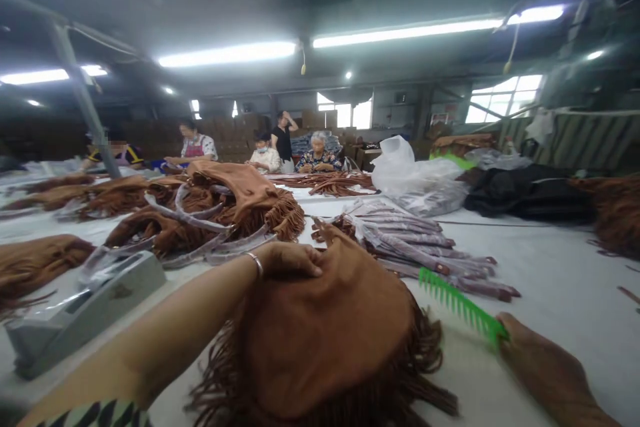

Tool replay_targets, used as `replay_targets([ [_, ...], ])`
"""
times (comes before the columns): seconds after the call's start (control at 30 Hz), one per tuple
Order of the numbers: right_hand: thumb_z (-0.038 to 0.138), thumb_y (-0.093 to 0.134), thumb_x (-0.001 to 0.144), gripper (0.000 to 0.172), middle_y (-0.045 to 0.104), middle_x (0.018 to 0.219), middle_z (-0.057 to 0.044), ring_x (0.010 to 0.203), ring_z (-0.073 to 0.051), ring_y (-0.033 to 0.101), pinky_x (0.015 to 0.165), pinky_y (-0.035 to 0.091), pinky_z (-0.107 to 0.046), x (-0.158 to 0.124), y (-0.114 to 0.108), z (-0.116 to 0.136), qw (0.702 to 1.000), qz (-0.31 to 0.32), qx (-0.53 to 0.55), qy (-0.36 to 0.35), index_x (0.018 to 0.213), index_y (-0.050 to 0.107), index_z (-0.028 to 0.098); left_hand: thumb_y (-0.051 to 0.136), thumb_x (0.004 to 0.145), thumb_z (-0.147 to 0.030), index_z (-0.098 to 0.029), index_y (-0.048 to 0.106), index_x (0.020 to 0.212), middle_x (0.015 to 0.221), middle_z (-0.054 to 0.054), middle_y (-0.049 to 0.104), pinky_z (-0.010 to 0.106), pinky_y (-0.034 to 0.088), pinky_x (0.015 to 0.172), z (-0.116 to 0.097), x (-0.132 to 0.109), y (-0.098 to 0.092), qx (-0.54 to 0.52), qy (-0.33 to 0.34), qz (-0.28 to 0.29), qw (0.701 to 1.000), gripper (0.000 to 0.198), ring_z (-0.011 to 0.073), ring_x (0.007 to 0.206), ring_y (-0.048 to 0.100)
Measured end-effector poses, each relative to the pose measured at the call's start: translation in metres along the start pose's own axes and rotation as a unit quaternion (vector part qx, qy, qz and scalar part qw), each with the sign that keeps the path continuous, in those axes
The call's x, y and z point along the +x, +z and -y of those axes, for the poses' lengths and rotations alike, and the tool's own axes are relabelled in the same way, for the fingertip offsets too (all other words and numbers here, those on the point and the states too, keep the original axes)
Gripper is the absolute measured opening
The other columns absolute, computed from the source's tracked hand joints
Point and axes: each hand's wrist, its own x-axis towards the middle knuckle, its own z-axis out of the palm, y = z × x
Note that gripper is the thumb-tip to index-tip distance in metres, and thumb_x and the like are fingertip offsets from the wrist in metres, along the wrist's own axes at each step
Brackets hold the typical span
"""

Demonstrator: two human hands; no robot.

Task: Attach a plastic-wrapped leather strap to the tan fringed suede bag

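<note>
One tan suede bag [325, 333] lies flat at the near edge of the white worktop [560, 280], its long brown fringe [320, 407] spilling toward the person. The left hand [285, 260], a silver bangle [255, 263] at its wrist, rests open on the bag's smooth top. The right hand [545, 373] grips a green plastic comb [460, 303], whose teeth lie just beside the bag.
</note>
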Motion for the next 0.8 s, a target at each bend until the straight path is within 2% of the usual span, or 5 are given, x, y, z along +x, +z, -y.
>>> replay_targets([
  [0.1, 0.042, 0.047, 0.076, 0.021, 0.062, 0.06, -0.01, 0.046, -0.019, 0.056, 0.042, 0.032, -0.031, 0.004, -0.004, 0.005, 0.988, 0.119, -0.072, 0.061, 0.061, 0.049, 0.028, 0.065, 0.059, -0.027, -0.02, 0.069, 0.072, 0.065, 0.001, 0.065, 0.035, 0.048, 0.065, 0.019, 0.025, 0.011, 0.121, -0.018, 0.012, 0.992, 0.015, 0.0198, 0.06, 0.057],
  [0.23, 0.043, 0.045, 0.076, 0.023, 0.067, 0.079, -0.007, 0.062, -0.023, 0.063, 0.049, 0.042, -0.032, 0.003, -0.004, 0.01, 0.983, 0.138, -0.114, 0.049, 0.074, 0.059, 0.025, 0.064, 0.054, -0.016, -0.018, 0.066, 0.064, 0.065, 0.003, 0.064, 0.037, 0.046, 0.07, 0.039, 0.053, 0.044, 0.181, 0.01, -0.043, 0.982, 0.011, 0.022, 0.064, 0.056],
  [0.47, 0.037, 0.051, 0.064, 0.048, 0.061, 0.11, -0.01, 0.094, -0.028, 0.059, 0.076, 0.046, -0.04, 0.005, -0.015, 0.0, 0.982, 0.151, -0.103, -0.052, 0.109, 0.061, 0.022, 0.037, 0.083, -0.04, -0.014, 0.059, 0.088, 0.078, 0.017, 0.062, 0.044, 0.043, 0.069, 0.064, 0.063, 0.086, 0.374, 0.054, -0.178, 0.909, 0.035, 0.0319, 0.073, 0.06],
  [0.63, 0.039, 0.043, 0.073, 0.035, 0.065, 0.098, -0.009, 0.088, -0.023, 0.06, 0.08, 0.043, -0.036, 0.057, -0.02, 0.081, 0.995, 0.101, 0.0, -0.026, 0.092, 0.065, 0.019, 0.035, 0.086, -0.034, -0.013, 0.058, 0.08, 0.066, 0.014, 0.061, 0.039, 0.043, 0.066, 0.068, 0.075, 0.09, 0.402, 0.107, -0.18, 0.891, 0.031, 0.0268, 0.062, 0.06],
  [0.8, 0.05, 0.039, 0.081, 0.043, 0.064, 0.075, -0.005, 0.069, -0.018, 0.057, 0.06, 0.038, -0.027, 0.098, 0.027, 0.177, 0.957, 0.274, 0.072, -0.059, 0.076, 0.067, 0.017, 0.035, 0.086, -0.022, -0.012, 0.055, 0.085, 0.072, 0.014, 0.062, 0.036, 0.044, 0.059, 0.055, 0.07, 0.094, 0.492, 0.154, -0.155, 0.843, 0.023, 0.0246, 0.063, 0.06],
])
